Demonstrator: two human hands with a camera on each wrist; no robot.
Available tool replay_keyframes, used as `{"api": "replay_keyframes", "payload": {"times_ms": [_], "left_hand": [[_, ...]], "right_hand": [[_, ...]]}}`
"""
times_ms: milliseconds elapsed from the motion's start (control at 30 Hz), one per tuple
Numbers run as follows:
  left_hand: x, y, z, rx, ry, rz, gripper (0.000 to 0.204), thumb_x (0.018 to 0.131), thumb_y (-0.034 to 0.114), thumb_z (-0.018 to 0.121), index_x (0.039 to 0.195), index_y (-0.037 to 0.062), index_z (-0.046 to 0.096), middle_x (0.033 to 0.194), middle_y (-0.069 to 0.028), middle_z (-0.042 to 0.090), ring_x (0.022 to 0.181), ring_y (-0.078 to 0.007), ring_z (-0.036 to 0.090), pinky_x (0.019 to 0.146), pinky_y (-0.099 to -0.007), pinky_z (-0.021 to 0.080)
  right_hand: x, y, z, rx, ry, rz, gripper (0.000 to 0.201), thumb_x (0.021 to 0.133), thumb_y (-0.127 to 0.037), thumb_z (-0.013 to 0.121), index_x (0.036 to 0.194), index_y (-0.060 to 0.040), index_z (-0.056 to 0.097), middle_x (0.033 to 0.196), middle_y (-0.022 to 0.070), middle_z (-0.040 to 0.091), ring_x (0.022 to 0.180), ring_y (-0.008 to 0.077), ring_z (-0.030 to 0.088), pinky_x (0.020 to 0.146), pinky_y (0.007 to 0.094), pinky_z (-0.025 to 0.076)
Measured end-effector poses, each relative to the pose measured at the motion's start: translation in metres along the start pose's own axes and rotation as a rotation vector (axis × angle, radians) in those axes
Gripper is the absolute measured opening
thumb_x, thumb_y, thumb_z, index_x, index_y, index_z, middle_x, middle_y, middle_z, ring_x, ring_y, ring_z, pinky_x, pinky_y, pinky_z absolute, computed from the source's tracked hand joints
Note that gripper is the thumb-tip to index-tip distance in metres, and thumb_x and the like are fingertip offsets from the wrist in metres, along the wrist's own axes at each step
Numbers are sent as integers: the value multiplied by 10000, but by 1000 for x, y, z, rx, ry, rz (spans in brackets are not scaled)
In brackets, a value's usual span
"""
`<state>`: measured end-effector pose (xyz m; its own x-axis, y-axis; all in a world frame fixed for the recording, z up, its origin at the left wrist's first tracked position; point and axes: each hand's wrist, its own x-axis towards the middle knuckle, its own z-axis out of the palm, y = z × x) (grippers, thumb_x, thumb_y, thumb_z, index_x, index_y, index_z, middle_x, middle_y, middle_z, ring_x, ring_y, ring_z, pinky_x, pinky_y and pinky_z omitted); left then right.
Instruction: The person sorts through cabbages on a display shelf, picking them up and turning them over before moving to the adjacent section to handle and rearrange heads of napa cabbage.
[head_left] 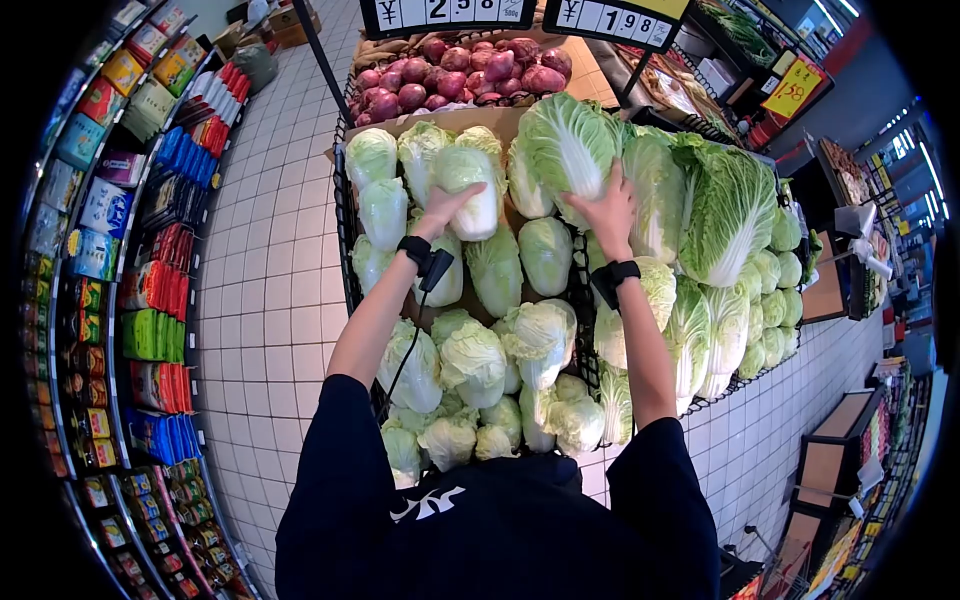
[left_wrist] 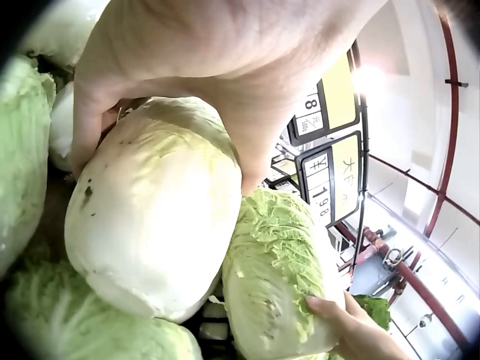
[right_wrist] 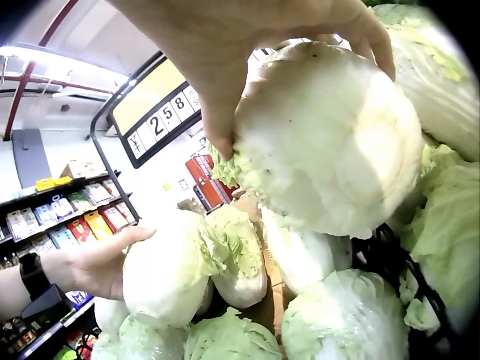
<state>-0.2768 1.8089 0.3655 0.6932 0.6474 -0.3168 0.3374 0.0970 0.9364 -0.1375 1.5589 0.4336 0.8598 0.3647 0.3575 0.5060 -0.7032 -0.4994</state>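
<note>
My left hand (head_left: 448,210) grips a pale, rounded napa cabbage (head_left: 466,178) over the left part of the stall. In the left wrist view its thumb and fingers span the top of that cabbage (left_wrist: 157,217), whose white base faces the camera. My right hand (head_left: 610,213) holds a larger, leafy napa cabbage (head_left: 568,145) tilted above its neighbours. The right wrist view shows the thumb and fingers around this cabbage (right_wrist: 326,142), its round cut base turned towards the camera. More napa cabbages (head_left: 495,272) lie close below both hands.
Several cabbages (head_left: 470,365) are stacked at the near side, against my body. Red onions (head_left: 455,75) fill the bin behind, under price signs (head_left: 615,22) on posts. Larger napa cabbages (head_left: 735,215) lie to the right. A packed shelf (head_left: 160,300) lines the tiled aisle (head_left: 265,300) on the left.
</note>
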Motion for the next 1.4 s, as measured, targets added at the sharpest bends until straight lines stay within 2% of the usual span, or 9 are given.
{"api": "replay_keyframes", "payload": {"times_ms": [367, 433, 467, 533, 700, 867, 933, 1167, 1400], "left_hand": [[-30, 1, 29, 498, 351, 201, 1003, 693, 380, 795, 1371, -117, 248, 1364, -349, 321, 1317, -413, 313, 1097, -444, 275], [-30, -4, 36, 704, 552, 694, 837, 790, 318, 711, 1385, -79, 275, 1385, -321, 310, 1317, -416, 303, 1090, -461, 280], [-34, 2, 39, 708, 548, 699, 837, 790, 318, 711, 1385, -79, 275, 1385, -321, 310, 1317, -416, 303, 1090, -461, 280], [-42, 12, 47, 481, 238, 865, 719, 838, 250, 655, 1376, -76, 307, 1381, -283, 357, 1307, -409, 333, 1088, -453, 289], [-27, 10, 77, -80, -232, 185, 883, 860, 559, 608, 1443, -1, 253, 1403, -136, 407, 1252, -248, 421, 1004, -348, 368], [-27, 19, 91, -246, -364, 186, 928, 842, 597, 611, 1440, -3, 232, 1386, -130, 414, 1243, -212, 415, 958, -377, 399], [-24, 15, 91, -226, -331, 201, 925, 839, 599, 613, 1438, 6, 230, 1380, -128, 416, 1254, -220, 414, 973, -383, 400], [-36, 16, 77, -362, -465, 124, 1074, 792, 620, 651, 1455, -25, 105, 1465, -189, 302, 1354, -302, 319, 1058, -533, 293], [-22, 29, 92, -309, -372, -6, 1090, 751, 537, 741, 1398, -112, 151, 1414, -225, 365, 1251, -302, 460, 980, -427, 433]], "right_hand": [[-39, -35, 35, -219, 139, -31, 1099, 595, -364, 850, 1476, -149, 228, 1344, 227, 364, 1185, 450, 398, 947, 557, 358], [-49, -39, 44, -240, 155, -51, 1114, 596, -331, 853, 1484, -152, 205, 1352, 234, 351, 1189, 463, 386, 959, 564, 341], [-53, -42, 47, -261, 171, -75, 1130, 598, -298, 856, 1493, -154, 182, 1360, 241, 338, 1193, 476, 375, 972, 571, 324], [-60, -48, 51, -252, 127, -44, 1140, 615, -270, 848, 1504, -152, 143, 1408, 249, 294, 1222, 495, 347, 1001, 594, 289], [-74, -48, 74, -408, 65, -27, 1097, 682, -276, 808, 1520, -164, 108, 1533, 248, 123, 1278, 491, 313, 1026, 614, 294], [-81, -51, 68, -546, 56, -72, 930, 775, -213, 719, 1513, -156, 156, 1513, 254, 188, 1245, 488, 361, 1000, 597, 339], [-78, -49, 39, -143, -72, -97, 889, 782, -215, 716, 1497, -131, 195, 1469, 272, 252, 1234, 482, 369, 1016, 557, 341], [-42, 23, 36, 178, -77, -73, 1183, 585, -478, 852, 1414, 72, 211, 1383, 356, 293, 1261, 495, 338, 1061, 527, 294], [-30, 33, 50, 389, -268, 60, 1266, 518, -442, 896, 1405, 135, 201, 1339, 306, 412, 1263, 364, 428, 1044, 390, 365]]}}
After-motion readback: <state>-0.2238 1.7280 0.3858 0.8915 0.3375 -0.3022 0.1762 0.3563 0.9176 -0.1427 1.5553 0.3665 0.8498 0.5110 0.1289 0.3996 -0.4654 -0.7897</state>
